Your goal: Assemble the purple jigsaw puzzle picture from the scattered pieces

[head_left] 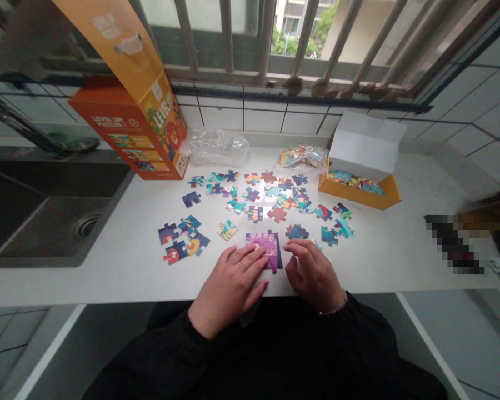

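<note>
Joined purple jigsaw puzzle pieces (270, 244) lie on the white counter near its front edge. My left hand (235, 278) rests flat on their left part, fingers stretched over them and hiding some. Just right of them is my right hand (312, 272), its fingers curled and the index fingertip near the purple section's edge; no piece shows in it. A dark blue puzzle piece (298, 231) lies just beyond the right hand. Further left sits a cluster of joined dark blue pieces (175, 251), with a yellow and teal piece (227, 229) between it and the purple section.
Several loose puzzle pieces (277, 213) spread across the counter (366, 255). An orange puzzle box (120, 128) stands back left beside crumpled clear plastic (216, 147). Back right are a bagged set of pieces (302, 157) and an open yellow box (358, 191). A dark sink (45, 222) is left.
</note>
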Action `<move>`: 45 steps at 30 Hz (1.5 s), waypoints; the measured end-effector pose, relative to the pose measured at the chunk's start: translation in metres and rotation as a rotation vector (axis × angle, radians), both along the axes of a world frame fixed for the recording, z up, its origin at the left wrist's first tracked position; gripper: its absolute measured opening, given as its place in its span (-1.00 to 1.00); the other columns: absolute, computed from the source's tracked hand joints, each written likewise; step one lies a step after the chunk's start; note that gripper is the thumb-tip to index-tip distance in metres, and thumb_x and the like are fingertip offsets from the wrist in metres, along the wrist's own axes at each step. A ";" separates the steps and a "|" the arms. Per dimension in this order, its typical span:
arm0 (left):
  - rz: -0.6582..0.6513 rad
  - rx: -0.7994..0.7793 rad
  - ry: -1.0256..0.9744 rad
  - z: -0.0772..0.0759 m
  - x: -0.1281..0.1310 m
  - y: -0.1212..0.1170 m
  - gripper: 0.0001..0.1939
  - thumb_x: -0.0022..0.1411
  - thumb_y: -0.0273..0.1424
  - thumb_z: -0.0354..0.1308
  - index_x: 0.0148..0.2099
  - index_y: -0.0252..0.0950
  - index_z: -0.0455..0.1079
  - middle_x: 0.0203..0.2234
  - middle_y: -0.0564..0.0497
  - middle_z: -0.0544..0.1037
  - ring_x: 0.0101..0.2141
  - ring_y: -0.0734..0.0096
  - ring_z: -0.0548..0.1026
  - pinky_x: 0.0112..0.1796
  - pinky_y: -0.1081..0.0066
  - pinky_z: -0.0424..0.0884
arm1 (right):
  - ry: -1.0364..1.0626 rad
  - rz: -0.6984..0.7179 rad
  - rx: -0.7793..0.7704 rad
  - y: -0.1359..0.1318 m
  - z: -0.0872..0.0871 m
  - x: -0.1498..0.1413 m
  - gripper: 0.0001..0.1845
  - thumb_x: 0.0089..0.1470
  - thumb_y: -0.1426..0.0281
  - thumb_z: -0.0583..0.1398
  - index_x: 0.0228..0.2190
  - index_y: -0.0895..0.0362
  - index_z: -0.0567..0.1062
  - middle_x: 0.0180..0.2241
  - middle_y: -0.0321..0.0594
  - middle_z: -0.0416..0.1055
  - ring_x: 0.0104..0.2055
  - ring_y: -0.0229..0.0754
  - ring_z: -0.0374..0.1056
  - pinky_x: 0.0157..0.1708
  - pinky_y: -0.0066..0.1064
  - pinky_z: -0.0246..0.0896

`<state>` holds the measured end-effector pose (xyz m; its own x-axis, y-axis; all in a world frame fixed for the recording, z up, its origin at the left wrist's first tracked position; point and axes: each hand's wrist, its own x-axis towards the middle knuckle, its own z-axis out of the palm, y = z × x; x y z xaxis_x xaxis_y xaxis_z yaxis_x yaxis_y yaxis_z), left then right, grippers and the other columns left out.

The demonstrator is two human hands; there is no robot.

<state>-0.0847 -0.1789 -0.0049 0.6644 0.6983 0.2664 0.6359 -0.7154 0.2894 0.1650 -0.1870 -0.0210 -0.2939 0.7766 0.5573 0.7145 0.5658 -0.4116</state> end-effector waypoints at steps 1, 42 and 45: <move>0.000 0.001 0.001 0.000 0.000 0.000 -0.52 0.50 -0.25 0.21 0.38 -0.20 0.40 0.34 -0.12 0.50 0.31 -0.03 0.45 0.28 -0.12 0.30 | -0.005 -0.015 0.005 0.000 -0.001 0.000 -0.52 0.26 0.62 0.15 0.16 0.09 0.43 0.01 0.02 0.50 0.04 0.05 0.46 0.05 -0.07 0.47; 0.070 0.015 -0.075 -0.006 -0.003 -0.001 -0.67 0.48 -0.39 0.16 0.23 -0.29 0.45 0.16 -0.23 0.57 0.15 -0.05 0.52 0.17 -0.10 0.46 | -0.021 -0.226 -0.033 0.010 -0.002 -0.005 -0.75 0.36 0.34 0.28 0.02 0.08 0.43 -0.05 -0.02 0.50 0.03 0.06 0.46 0.07 -0.04 0.46; 0.066 0.010 -0.085 -0.006 -0.004 -0.002 -0.67 0.49 -0.38 0.16 0.24 -0.29 0.44 0.16 -0.22 0.57 0.15 -0.04 0.52 0.16 -0.07 0.47 | 0.008 -0.181 -0.006 0.007 0.002 -0.004 -0.77 0.34 0.36 0.31 -0.02 0.07 0.44 -0.07 -0.05 0.50 0.02 0.03 0.47 0.06 -0.07 0.48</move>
<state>-0.0885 -0.1807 -0.0109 0.5918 0.7367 0.3273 0.6551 -0.6761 0.3372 0.1605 -0.1795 -0.0190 -0.1443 0.8197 0.5544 0.8013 0.4255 -0.4206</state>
